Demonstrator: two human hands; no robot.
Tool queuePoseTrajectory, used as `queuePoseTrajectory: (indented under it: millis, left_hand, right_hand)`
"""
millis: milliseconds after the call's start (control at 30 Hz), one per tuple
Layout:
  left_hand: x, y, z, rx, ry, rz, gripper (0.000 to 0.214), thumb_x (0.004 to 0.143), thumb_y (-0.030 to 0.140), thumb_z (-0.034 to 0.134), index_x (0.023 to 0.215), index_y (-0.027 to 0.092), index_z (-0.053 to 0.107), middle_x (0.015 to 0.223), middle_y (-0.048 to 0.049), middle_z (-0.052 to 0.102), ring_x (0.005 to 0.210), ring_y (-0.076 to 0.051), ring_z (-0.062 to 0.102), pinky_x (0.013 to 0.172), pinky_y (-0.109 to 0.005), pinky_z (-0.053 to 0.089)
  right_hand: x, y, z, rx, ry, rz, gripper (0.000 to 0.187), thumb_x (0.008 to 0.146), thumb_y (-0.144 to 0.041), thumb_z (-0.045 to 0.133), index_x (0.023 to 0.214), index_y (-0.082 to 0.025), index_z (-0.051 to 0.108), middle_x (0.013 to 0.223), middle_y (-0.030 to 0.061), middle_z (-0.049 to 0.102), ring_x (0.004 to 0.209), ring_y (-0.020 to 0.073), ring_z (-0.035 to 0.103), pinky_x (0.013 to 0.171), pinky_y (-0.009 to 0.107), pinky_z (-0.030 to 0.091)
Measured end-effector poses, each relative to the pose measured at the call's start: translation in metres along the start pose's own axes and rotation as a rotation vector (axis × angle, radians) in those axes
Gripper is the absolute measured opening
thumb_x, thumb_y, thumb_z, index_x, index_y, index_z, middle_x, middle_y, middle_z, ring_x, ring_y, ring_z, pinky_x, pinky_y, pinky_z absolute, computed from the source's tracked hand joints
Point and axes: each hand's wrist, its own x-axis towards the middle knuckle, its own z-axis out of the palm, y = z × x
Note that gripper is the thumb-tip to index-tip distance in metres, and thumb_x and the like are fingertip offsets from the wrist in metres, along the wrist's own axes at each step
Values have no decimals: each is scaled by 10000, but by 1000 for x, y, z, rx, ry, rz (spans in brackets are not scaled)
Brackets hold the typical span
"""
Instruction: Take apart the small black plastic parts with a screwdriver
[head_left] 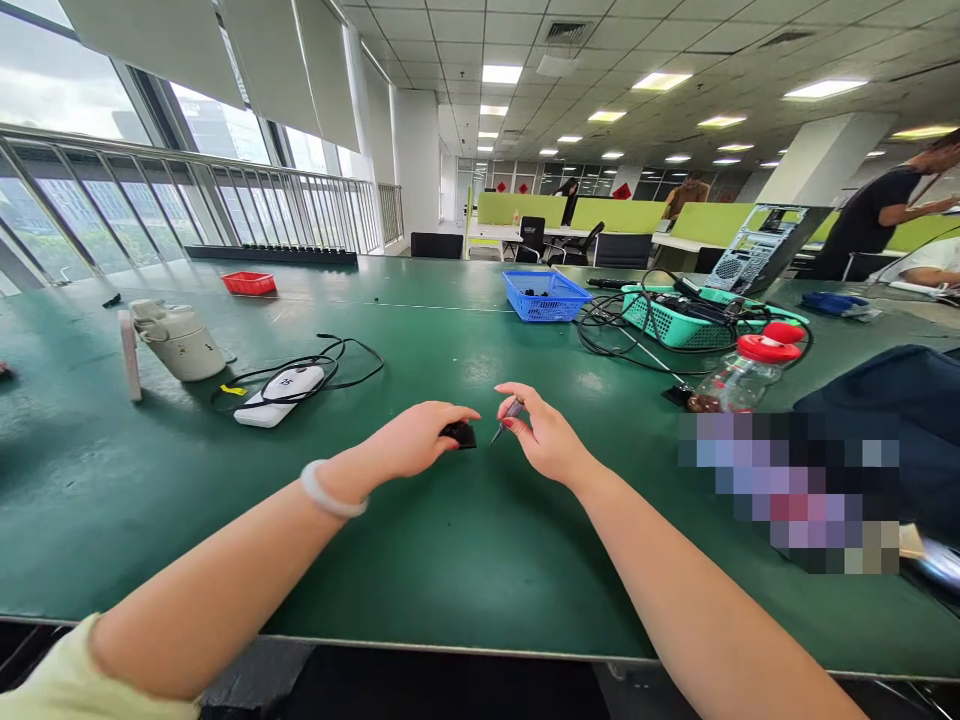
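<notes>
My left hand (412, 440) is closed around a small black part (460, 434), mostly covered by the fingers; I cannot make out its kind. Close by on the right, my right hand (553, 440) grips a small screwdriver (514, 408) with a grey handle, its thin tip slanting down to the left. The tip is apart from the black part. Both hands are just above the green tabletop (465, 570), near the middle of the view.
Left: a white power bank (279, 396) with a black cable, a cream bottle (184, 342) and a red basket (249, 284). Beyond the hands: a blue basket (546, 298). Right: a teal basket (667, 322) of cables, a red-lidded jar (742, 375) and dark cloth (885, 420). People are farther back.
</notes>
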Motion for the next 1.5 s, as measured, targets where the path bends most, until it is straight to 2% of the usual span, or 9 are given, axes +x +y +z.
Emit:
queuePoseTrajectory:
  millis: [133,267,367,500,767,933,1100,1367,1500]
  left_hand:
    - [30,-10,31,-121,34,37,518,835,104,612,1335,239,645,1246,-64,738,1147,-258,676,1050,-407,522]
    - [33,-28,51,-289,107,52,526,802,116,655,1317,225,650,1289,-82,705,1153,-236,666,1040,-393,543]
    - [33,-37,58,-380,111,45,560,783,165,706,1336,211,632,1317,-106,686,1171,-244,657,1035,-405,549]
    - [33,-40,61,-406,105,41,589,765,217,754,1339,197,623,1303,-121,697,1171,-266,663,1079,-458,513]
    - [34,-40,63,-452,30,73,657,758,181,738,1395,213,579,1199,-91,750,1105,-245,701,1054,-439,522]
    - [33,-36,61,-332,64,72,618,750,189,738,1355,221,616,1204,-85,750,1133,-267,685,1041,-425,517]
    - [34,-35,61,-313,34,87,609,762,208,715,1360,209,601,1189,-97,747,1079,-260,690,996,-420,527]
    - [34,-33,59,-328,49,154,446,805,206,677,1251,206,662,1209,-91,742,1076,-250,683,983,-391,518]
    - [34,-33,62,-298,60,135,395,810,254,697,1201,198,678,1159,-88,746,1033,-244,674,997,-406,500]
  right_hand:
    - [0,2,-2,-7,-20,21,492,905,-82,466,1350,-292,460,947,15,699,793,171,678,787,348,587]
    - [-1,-6,-3,-151,20,-33,501,909,-84,493,1365,-291,481,933,29,715,798,207,689,778,374,586]
    - [-2,-17,-1,-243,122,-108,484,927,-143,564,1375,-306,481,978,42,723,827,232,696,800,406,590]
    - [-3,-25,5,-208,222,-175,465,934,-157,587,1352,-322,465,978,31,720,832,217,709,795,394,604]
    - [-7,-13,13,-146,253,-72,370,950,-171,556,1278,-289,433,980,51,725,852,217,726,829,417,609]
    - [-8,-18,13,-139,289,-104,368,951,-156,554,1267,-288,420,980,50,727,861,213,735,811,405,610]
    - [-9,-18,16,-124,279,-106,365,944,-164,569,1260,-288,435,977,50,724,856,218,730,796,404,607]
    - [-5,-21,18,-161,148,-339,369,907,-117,582,1203,-320,494,910,-7,718,758,198,672,901,480,564]
    - [-4,-23,19,-165,210,-384,315,915,-130,598,1143,-314,485,831,-29,681,668,180,630,837,462,575]
